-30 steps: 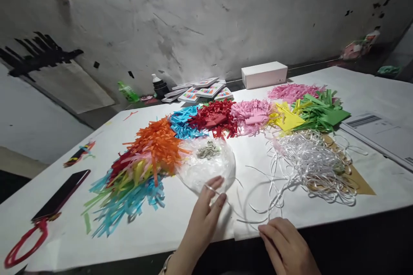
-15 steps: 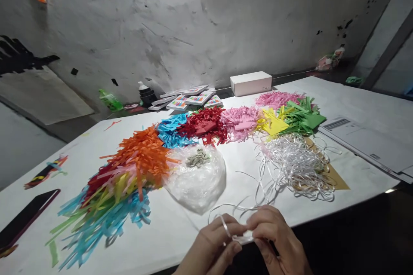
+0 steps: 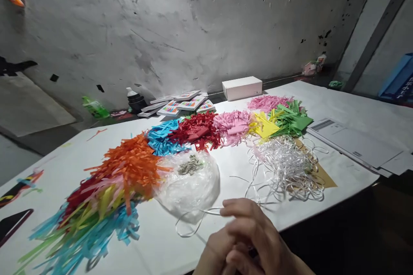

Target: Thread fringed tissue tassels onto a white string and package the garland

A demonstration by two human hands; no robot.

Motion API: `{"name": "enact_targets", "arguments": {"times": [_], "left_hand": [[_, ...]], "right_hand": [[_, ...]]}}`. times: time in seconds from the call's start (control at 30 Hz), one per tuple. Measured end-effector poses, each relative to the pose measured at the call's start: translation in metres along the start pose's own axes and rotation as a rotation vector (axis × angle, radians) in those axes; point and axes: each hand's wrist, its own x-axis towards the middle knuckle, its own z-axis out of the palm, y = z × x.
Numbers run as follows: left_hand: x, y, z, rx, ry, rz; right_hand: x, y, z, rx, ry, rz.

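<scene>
Since half a second ago the two hands have drawn closer together at the bottom edge, and the flat bit of white ribbon that showed between them is now out of sight. The right hand [image 3: 254,234] lies over the left hand [image 3: 217,252], its fingers [image 3: 237,203] blurred and curled; whether they pinch anything cannot be told, and the left hand's fingers are mostly covered and cut off by the frame. A thin ribbon strand [image 3: 193,219] loops on the desk [image 3: 322,103] just in front of the hands and runs under them. It leads toward the tangle of white ribbon [image 3: 285,165]. Beside the loop sits a clear plastic bag [image 3: 189,184] with small grey bits inside, touching the heap of coloured paper fringes [image 3: 109,193].
</scene>
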Motion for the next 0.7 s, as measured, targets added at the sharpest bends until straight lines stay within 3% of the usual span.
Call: {"name": "enact_targets", "arguments": {"times": [0.1, 0.2, 0.23, 0.27, 0.33, 0.4, 0.43, 0.53, 0.63, 0.7], "left_hand": [[0.005, 0.007, -0.012, -0.271, 0.075, 0.032], [0.010, 0.034, -0.054, -0.560, 0.268, 0.168], [0.010, 0.046, -0.073, -0.595, 0.404, 0.236], [0.010, 0.058, -0.092, -0.613, 0.556, 0.311], [0.010, 0.074, -0.123, -0.599, 0.736, 0.367], [0.009, 0.074, -0.134, -0.451, 0.847, 0.366], [0.009, 0.066, -0.129, -0.333, 0.855, 0.359], [0.015, 0.027, -0.082, 0.076, 0.691, 0.361], [0.029, 0.000, -0.029, 0.285, 0.288, 0.344], [0.039, 0.000, -0.016, 0.393, 0.023, 0.256]], "right_hand": [[-0.008, 0.012, -0.005, 0.077, -0.170, 0.203], [-0.024, 0.039, -0.027, -0.078, -0.260, 0.226], [-0.029, 0.051, -0.039, -0.146, -0.249, 0.229], [-0.034, 0.064, -0.052, -0.192, -0.226, 0.242], [-0.039, 0.087, -0.076, -0.296, -0.161, 0.273], [-0.038, 0.099, -0.086, -0.383, -0.131, 0.280], [-0.035, 0.099, -0.084, -0.411, -0.137, 0.265], [-0.021, 0.082, -0.050, -0.423, -0.235, 0.156], [-0.007, 0.062, -0.014, -0.386, -0.346, 0.042], [-0.003, 0.060, -0.009, -0.368, -0.371, 0.023]]}}
